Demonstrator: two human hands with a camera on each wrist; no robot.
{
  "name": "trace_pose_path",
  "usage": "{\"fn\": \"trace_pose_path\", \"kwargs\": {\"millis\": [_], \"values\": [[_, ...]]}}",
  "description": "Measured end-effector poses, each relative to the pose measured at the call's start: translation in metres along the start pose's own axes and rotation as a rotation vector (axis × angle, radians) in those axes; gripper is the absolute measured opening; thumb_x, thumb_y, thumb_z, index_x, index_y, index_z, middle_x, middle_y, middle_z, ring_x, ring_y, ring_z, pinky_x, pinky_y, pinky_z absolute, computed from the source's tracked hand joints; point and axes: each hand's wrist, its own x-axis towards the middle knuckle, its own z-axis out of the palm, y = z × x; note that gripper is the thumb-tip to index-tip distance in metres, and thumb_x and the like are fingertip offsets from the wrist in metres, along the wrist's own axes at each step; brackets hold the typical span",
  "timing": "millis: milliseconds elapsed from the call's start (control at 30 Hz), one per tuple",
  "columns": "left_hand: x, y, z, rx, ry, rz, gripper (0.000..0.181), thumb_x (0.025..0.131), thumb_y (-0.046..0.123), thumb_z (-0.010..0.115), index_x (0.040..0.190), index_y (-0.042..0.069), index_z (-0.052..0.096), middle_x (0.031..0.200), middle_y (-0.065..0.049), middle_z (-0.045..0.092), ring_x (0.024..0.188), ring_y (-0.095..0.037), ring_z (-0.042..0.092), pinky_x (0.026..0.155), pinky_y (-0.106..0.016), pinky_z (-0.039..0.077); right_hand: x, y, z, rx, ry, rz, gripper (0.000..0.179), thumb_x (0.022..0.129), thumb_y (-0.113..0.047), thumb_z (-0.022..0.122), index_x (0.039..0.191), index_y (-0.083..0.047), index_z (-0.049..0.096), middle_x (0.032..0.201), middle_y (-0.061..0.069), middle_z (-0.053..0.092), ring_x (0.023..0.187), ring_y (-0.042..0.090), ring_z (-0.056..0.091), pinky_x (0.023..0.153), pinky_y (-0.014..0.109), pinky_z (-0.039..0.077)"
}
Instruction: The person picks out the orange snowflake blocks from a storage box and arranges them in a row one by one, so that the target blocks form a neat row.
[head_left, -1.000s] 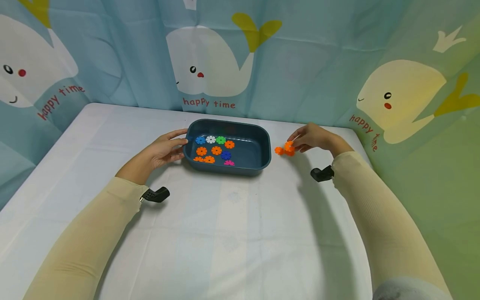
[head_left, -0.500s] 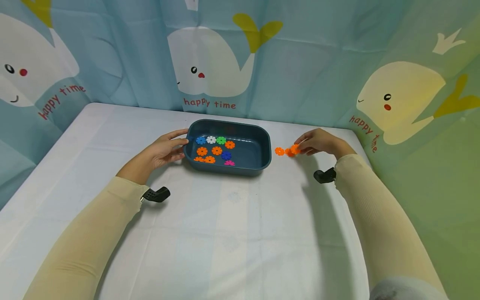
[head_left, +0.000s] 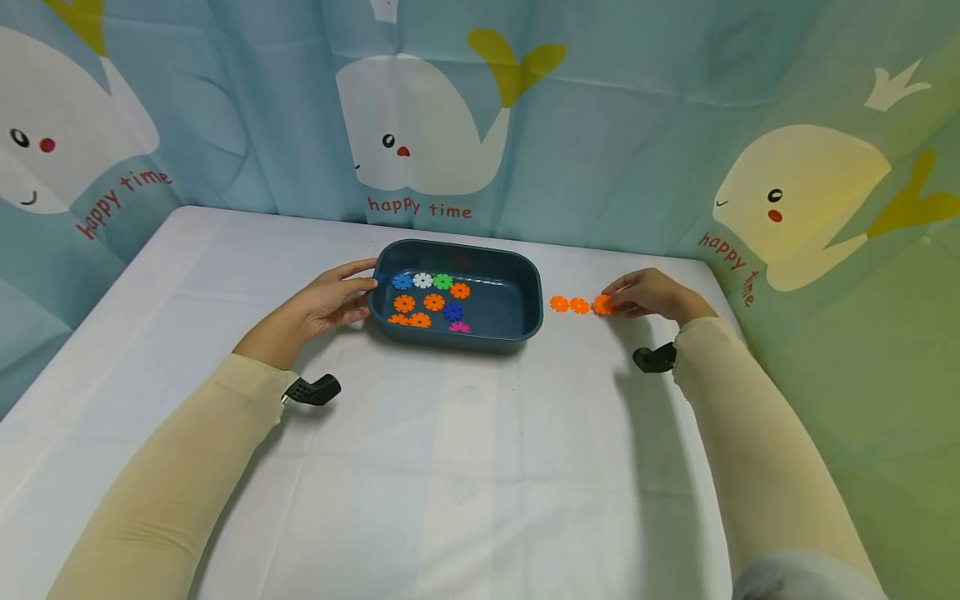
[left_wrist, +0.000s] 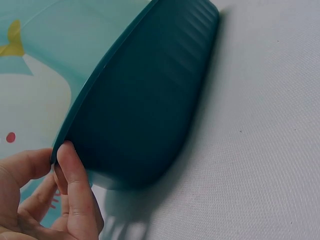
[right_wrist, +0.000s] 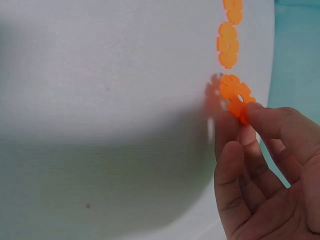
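My left hand pinches the left rim of a dark blue-green plastic basin; in the left wrist view the thumb and a finger lie on either side of that rim. To the basin's right, my right hand pinches an orange snowflake disc by its edge. The disc is tilted, its shadow on the cloth beside it. Two more orange snowflake discs lie flat in a row between basin and hand, the nearer one beside the held disc and the other one closer to the basin.
Inside the basin lie several snowflake discs: orange, a light blue one, a white one, a green one, a dark blue one and a pink one. A whale-print curtain hangs behind the white-covered table.
My right hand has moved right and slightly toward me, with an orange snowflake disc in its fingers. The orange discs, bunched together before, now form a row. The left hand and basin stay put.
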Motion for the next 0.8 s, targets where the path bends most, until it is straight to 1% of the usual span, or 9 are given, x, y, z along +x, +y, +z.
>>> {"fn": "trace_pose_path", "kwargs": {"millis": [233,467,800], "values": [[-0.001,0.0,0.0,0.0,-0.008,0.004,0.055,0.101,0.016,0.057,0.152,0.026,0.039,0.117,-0.001,0.049,0.088,-0.01,0.053,0.062,-0.016,0.055,0.003,0.006,0.004,0.028,0.055,0.018,0.041,0.096,-0.012,0.064,0.129,0.01,0.055,0.089,-0.003,0.072,0.077,0.009,0.063,0.076,0.024,0.057],[0.0,0.0,0.0,0.01,-0.006,0.004,0.054,0.101,0.015,0.054,0.152,0.027,0.039,0.117,-0.002,0.049,0.09,-0.01,0.053,0.062,-0.016,0.055,0.008,0.01,0.007,0.016,0.108,0.041,0.04,0.095,-0.014,0.065,0.128,0.008,0.057,0.083,-0.008,0.069,0.074,0.008,0.059,0.072,0.022,0.056],[-0.001,0.0,0.0,-0.001,-0.015,0.008,0.055,0.101,0.014,0.054,0.153,0.026,0.038,0.116,-0.002,0.049,0.088,-0.01,0.052,0.061,-0.016,0.055,0.012,0.011,0.008,0.02,0.131,0.059,0.04,0.094,-0.013,0.067,0.127,0.009,0.058,0.081,-0.007,0.07,0.074,0.007,0.06,0.071,0.021,0.056]]}}
